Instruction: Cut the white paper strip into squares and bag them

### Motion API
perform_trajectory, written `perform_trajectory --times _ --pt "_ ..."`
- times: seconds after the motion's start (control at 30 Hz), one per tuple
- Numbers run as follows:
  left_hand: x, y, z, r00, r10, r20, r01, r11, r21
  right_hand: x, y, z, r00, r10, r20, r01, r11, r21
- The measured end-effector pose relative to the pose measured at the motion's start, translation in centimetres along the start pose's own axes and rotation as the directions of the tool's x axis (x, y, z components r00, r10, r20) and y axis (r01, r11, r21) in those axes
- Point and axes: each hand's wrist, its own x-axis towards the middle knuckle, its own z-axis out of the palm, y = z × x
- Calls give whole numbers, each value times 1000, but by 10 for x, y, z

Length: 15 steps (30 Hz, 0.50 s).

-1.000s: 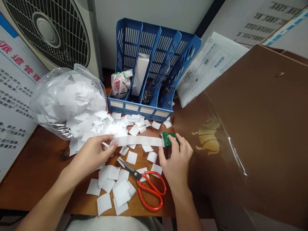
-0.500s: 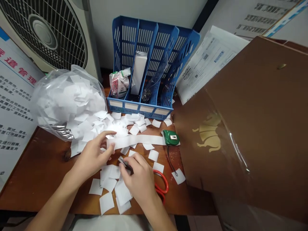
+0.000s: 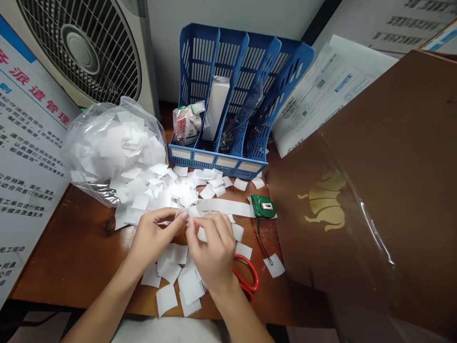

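Observation:
A white paper strip (image 3: 228, 206) lies across the table, its right end at a green tape measure (image 3: 264, 206) with a black cord. At its left end my left hand (image 3: 157, 236) pinches the paper between thumb and fingers. My right hand (image 3: 214, 245) is closed beside it, its fingertips also pinching the paper there. Whether anything else is tucked in its palm is hidden. Several cut paper squares (image 3: 167, 300) lie in front of and under my hands. Red-handled scissors (image 3: 252, 274) rest right of my right wrist, partly covered.
A clear plastic bag (image 3: 80, 138) spills a heap of paper pieces (image 3: 143, 183) on the left. Behind stands a blue file rack (image 3: 217, 159) holding a white box (image 3: 216, 107) and small bags. A fan (image 3: 82, 50) is back left; a brown box (image 3: 374, 190) borders the right.
My right hand has moved up to the strip's left end, meeting my left hand. The dark, silver-tipped tool it held no longer shows. The whole view has shifted slightly.

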Motion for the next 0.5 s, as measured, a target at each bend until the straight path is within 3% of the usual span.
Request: perform_trajectory --times 0.23,0.5 --pt "-2 -2 -6 985 8 170 21 985 -171 2 -3 13 996 -90 27 89 996 22" --pt "-5 -7 -8 968 36 247 11 982 -189 -2 -6 11 999 35 37 -42 981 190"
